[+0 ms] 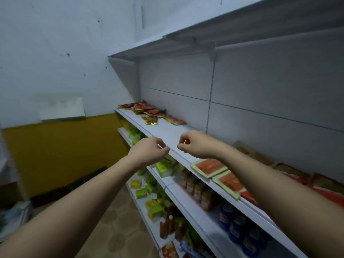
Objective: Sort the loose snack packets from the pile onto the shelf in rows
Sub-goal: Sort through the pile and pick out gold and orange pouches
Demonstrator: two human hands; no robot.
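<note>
Head: white shelf (167, 131), blue-grey wall (55, 53).

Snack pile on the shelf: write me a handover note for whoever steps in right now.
Left hand: fingers curled, holds nothing that shows, in the air over the shelf's front edge.
Right hand: the same, curled and apparently empty, just beside the left.
Pile: loose red and gold packets heaped at the far left end of the shelf, one gold packet lying at its near edge.
Done: orange-faced packets lie side by side along the front edge at right; more lie behind them.
Left: the whole pile is still unsorted; the bare middle stretch awaits rows.
</note>
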